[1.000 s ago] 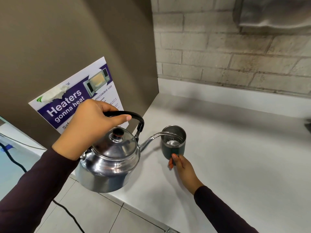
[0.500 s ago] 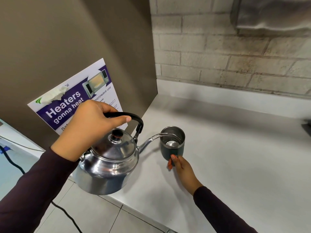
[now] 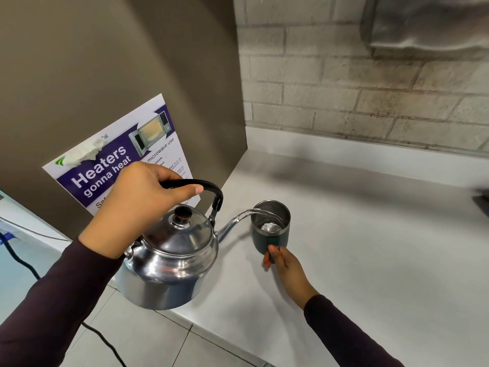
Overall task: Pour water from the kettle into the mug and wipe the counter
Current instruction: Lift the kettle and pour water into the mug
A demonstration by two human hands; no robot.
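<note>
A shiny metal kettle (image 3: 169, 263) with a black handle hangs tilted over the near-left corner of the white counter (image 3: 370, 247). My left hand (image 3: 137, 205) grips its handle from above. Water runs in a thin stream from the spout into a dark green mug (image 3: 270, 231) with a steel inside, which stands upright on the counter. My right hand (image 3: 283, 266) holds the mug's near side low down, thumb against the wall. Some water shows at the mug's bottom.
A brown panel with a purple microwave poster (image 3: 119, 165) stands left of the counter. A brick wall (image 3: 357, 83) runs behind it. A dark object (image 3: 481, 203) lies at the counter's right edge. A black cable (image 3: 23, 263) trails over the tiled floor below.
The kettle has stayed tilted at the mug while the stream keeps running. Both hands hold the same places; only the view has shifted a little.
</note>
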